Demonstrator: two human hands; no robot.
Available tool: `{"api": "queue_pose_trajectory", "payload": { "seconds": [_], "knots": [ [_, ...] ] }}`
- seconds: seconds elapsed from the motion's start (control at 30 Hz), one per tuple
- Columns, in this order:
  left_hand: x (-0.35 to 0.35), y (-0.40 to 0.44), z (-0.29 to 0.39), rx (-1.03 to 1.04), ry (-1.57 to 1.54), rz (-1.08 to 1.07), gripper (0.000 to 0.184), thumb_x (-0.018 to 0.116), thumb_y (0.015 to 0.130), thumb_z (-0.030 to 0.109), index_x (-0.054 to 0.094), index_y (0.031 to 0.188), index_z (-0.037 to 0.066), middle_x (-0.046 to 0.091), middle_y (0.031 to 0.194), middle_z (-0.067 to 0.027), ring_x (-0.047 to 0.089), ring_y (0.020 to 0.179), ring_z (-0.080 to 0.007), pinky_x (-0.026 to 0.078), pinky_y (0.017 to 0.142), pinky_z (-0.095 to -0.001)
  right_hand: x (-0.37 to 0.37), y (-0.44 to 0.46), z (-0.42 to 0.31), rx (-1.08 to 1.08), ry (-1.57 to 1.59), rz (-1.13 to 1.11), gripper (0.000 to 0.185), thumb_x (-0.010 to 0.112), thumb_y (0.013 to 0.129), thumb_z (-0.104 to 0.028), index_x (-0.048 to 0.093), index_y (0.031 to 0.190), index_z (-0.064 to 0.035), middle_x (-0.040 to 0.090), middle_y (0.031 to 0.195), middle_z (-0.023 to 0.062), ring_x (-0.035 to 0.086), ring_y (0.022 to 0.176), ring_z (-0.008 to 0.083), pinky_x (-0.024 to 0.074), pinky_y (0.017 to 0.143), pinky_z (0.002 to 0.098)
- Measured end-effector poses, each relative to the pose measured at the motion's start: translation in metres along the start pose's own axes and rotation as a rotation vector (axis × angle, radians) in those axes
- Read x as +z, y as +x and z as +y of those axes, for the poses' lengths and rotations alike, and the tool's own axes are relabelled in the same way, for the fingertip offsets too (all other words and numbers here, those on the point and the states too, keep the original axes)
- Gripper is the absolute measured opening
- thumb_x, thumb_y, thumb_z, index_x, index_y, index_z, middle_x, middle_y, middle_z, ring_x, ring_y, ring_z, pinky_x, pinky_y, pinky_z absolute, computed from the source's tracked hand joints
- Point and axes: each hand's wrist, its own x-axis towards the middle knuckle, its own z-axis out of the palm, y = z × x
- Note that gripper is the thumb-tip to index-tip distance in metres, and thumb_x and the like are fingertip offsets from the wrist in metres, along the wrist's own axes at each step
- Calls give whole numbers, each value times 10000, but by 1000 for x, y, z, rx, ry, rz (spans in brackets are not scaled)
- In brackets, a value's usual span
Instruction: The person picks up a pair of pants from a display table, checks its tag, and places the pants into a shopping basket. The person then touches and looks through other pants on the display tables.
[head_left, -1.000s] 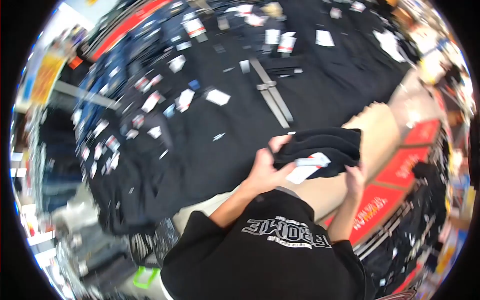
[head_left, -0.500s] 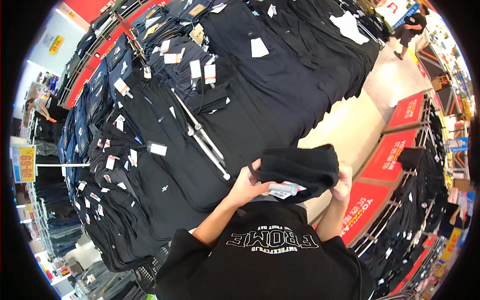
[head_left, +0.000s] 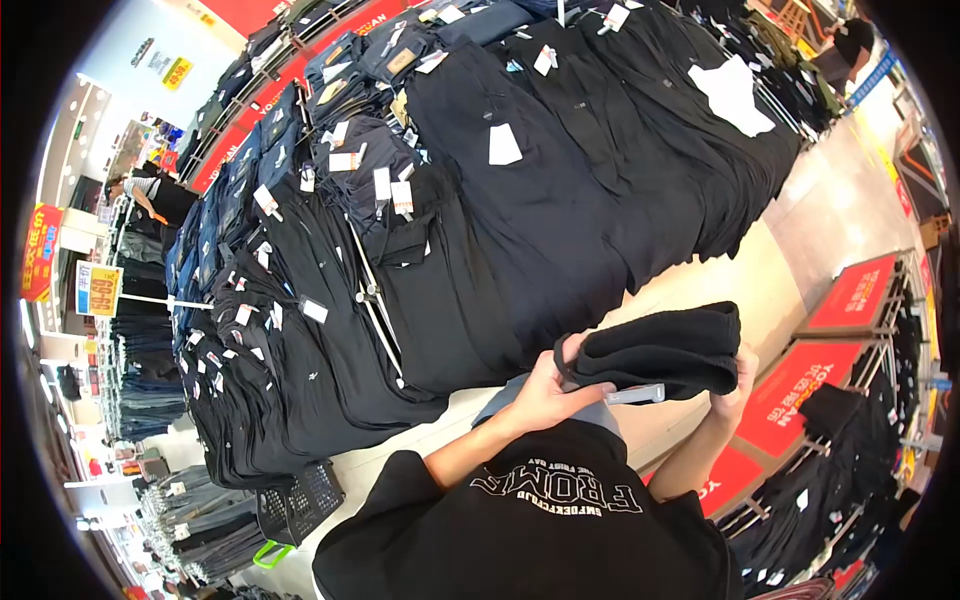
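Observation:
A folded black garment with a thick, soft fold is held up in front of my chest, level between both hands. My left hand grips its left end, thumb on the near side and fingers partly behind the cloth. Just beside that thumb, a pale tag or plastic strip sticks out from the lower edge. At the other end, my right hand is closed on the folded edge, its fingers partly hidden by the fabric.
Dark trousers with white tags cover the display ahead, with metal rods among them. Racks with red sign panels stand close on my right. A black basket with a green handle is at lower left. Other people are farther off.
My view has turned left and both hands, with the garment, appear farther right. The garment has tilted a little and its tag shows more edge-on. The basket has come into fuller view.

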Motion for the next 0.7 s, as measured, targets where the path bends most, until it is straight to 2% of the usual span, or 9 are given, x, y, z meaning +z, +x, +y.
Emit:
{"api": "queue_pose_trajectory", "payload": {
  "seconds": [0.07, 0.13, 0.3, 0.37, 0.47, 0.53, 0.6, 0.63, 0.7],
  "knots": [
    [1, 21, 6, -2, 51, -27, 515, 683, 780, -59, 468, 1247, -34, 597, 1114, -69, 562, 953, -96, 471, 804, -239, -13, 19, 3, -8, -4, -41, 515, 712, 752, -330, 607, 1090, 44, 634, 1060, 102, 598, 977, 184, 448, 877, 304],
    [0, 46, 18, -74, 95, -82, 556, 709, 798, 22, 441, 1283, -26, 580, 1122, -53, 532, 939, -77, 455, 718, -204, -17, 39, 2, -87, -69, 130, 437, 668, 787, -273, 615, 1034, 84, 659, 994, 90, 612, 888, 161, 461, 800, 272],
    [-48, 98, -34, -118, 107, -146, 633, 726, 810, 179, 424, 1330, -20, 549, 1272, -138, 519, 1170, -215, 404, 998, -361, -43, 91, -6, -133, -150, 64, 404, 661, 799, -195, 606, 1076, 94, 647, 1055, 116, 601, 963, 185, 438, 879, 294],
    [-58, 117, -48, -107, 158, -146, 648, 724, 811, 188, 412, 1337, -24, 544, 1280, -141, 511, 1185, -224, 398, 1003, -368, -48, 119, -10, -143, -315, 4, 334, 623, 817, -108, 604, 1079, 98, 647, 1064, 121, 600, 975, 187, 432, 892, 295],
    [-57, 136, -57, -147, 196, -125, 753, 777, 761, 230, 388, 1359, -10, 469, 1359, -163, 439, 1261, -246, 349, 1045, -391, -56, 147, 0, -67, -291, -62, 514, 681, 819, -252, 552, 1185, 85, 615, 1163, 142, 583, 1072, 215, 419, 959, 328],
    [-52, 149, -69, 36, 288, -77, 938, 816, 695, 338, 305, 1401, -9, 350, 1441, -198, 349, 1330, -316, 304, 1084, -377, -23, 169, -11, -53, -149, -143, 505, 658, 840, -237, 535, 1192, 103, 608, 1175, 134, 574, 1092, 219, 407, 969, 315],
    [-59, 157, -102, -74, 351, -204, 1022, 841, 662, 339, 258, 1425, -12, 308, 1459, -189, 316, 1336, -291, 266, 1101, -372, 20, 180, -19, -45, -187, -44, 300, 570, 769, -1, 607, 1051, 95, 664, 959, 131, 628, 882, 187, 454, 819, 282],
    [-63, 161, -110, -121, 367, -301, 1036, 842, 667, 330, 240, 1437, -13, 313, 1463, -170, 304, 1343, -276, 232, 1120, -372, 28, 192, -22, -112, -231, -244, 327, 548, 698, 29, 603, 1014, 97, 657, 884, 144, 637, 808, 206, 465, 772, 282],
    [-62, 165, -138, -490, -140, -252, 407, 612, 895, 237, 544, 1175, -50, 606, 1157, -80, 518, 1074, -83, 461, 825, -247, 54, 214, -36, -155, -225, -499, 370, 503, 585, 59, 584, 943, 105, 632, 759, 160, 637, 683, 242, 480, 695, 280]
  ]
}}
